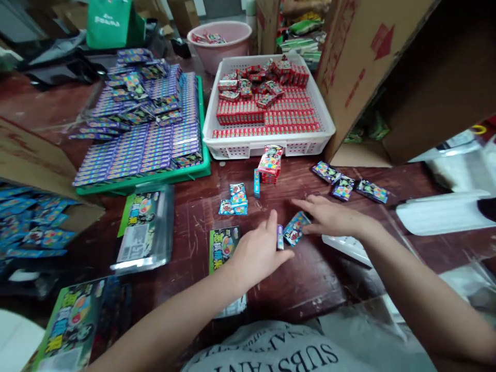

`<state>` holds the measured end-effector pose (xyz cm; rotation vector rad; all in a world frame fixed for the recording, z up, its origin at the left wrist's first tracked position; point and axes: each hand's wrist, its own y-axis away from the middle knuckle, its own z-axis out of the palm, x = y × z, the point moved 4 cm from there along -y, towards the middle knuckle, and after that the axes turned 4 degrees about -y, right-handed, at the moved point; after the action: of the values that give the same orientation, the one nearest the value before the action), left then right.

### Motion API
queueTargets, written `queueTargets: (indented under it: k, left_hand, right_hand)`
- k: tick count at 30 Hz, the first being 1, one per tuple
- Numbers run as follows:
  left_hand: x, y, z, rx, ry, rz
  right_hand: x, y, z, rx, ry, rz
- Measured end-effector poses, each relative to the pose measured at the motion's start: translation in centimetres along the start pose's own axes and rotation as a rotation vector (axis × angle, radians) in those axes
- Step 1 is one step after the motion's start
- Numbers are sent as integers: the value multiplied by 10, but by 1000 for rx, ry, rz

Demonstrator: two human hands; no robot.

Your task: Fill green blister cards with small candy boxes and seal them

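Across a dark-red table [302,281], the left hand [256,250] meets a small purple box [280,238] — grip unclear; the right hand [334,215], fingers spread, touches a flat blue box [294,231].

Two small printed boxes at my fingers. Purple box [280,237]: stands out as a narrow strip, slim side showing, long way pointing away from me, against my left fingers [273,223]; can't tell if it's clamped or just touched. Blue box [296,228]: broad face up, dark with multicolour round spots, skewed, far end angled right, on the tabletop [310,289] just right of the purple one, right edge at my spread right fingers [306,205].
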<state>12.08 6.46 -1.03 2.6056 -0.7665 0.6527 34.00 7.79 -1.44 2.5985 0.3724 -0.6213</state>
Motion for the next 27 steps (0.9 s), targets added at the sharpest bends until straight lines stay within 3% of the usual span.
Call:
queueTargets:
  k: [3, 7, 10, 13, 16, 20, 27]
  left_hand:
    - [-3, -9, 1, -22, -3, 124]
    - [-9, -12, 7, -102, -69, 347]
    - [-11, -13, 19, -104, -54, 320]
    - [-8, -13, 24, -22, -67, 292]
    - [-6, -11, 22, 53, -136, 277]
    - [-15, -7, 19, 28, -196, 195]
    - [-38, 11, 2, 103, -28, 149]
  right_hand:
    - [-5, 9, 12, 180, 82, 205]
    - [-17, 14, 33, 256, 73, 204]
    - [-16, 13, 37, 250, 89, 113]
    - [-13, 12, 34, 230, 81, 37]
    - [-12, 12, 31, 244, 92, 46]
    - [-15, 17, 22, 345, 68, 42]
    - [-60, 6, 34, 260, -226, -323]
